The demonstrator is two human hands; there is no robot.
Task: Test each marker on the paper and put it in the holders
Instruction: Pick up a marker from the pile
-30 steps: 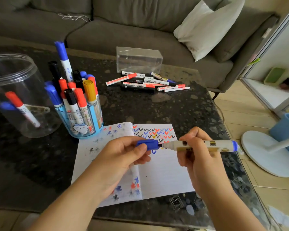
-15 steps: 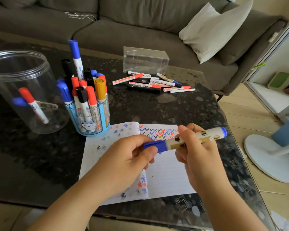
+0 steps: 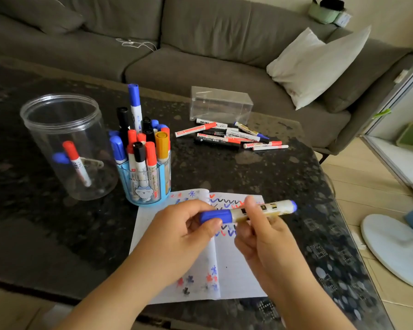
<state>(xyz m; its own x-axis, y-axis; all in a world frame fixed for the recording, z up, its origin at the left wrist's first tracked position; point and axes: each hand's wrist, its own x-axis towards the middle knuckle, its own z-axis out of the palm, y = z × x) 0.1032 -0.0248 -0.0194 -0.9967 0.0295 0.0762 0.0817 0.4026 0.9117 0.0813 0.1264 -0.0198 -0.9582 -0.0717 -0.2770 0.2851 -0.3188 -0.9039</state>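
A white marker with a blue cap (image 3: 246, 211) lies level above the open notebook (image 3: 234, 263). My left hand (image 3: 184, 234) pinches its blue cap. My right hand (image 3: 265, 236) grips the barrel. The cap sits on the marker. The notebook's pages carry blue, red and black test marks. A blue holder (image 3: 144, 184) full of upright markers stands left of the notebook. Further left, a clear round jar (image 3: 65, 144) holds a red-capped and a blue-capped marker. Several loose markers (image 3: 231, 135) lie in a pile at the back of the table.
A clear rectangular box (image 3: 221, 103) stands behind the loose markers on the dark stone table (image 3: 260, 172). A grey sofa with a white cushion (image 3: 317, 65) runs behind the table. A white fan base (image 3: 396, 248) stands on the floor at the right.
The cap, held apart from the tip a second ago, is now pushed onto the marker. Both hands and the marker rose slightly over the notebook.
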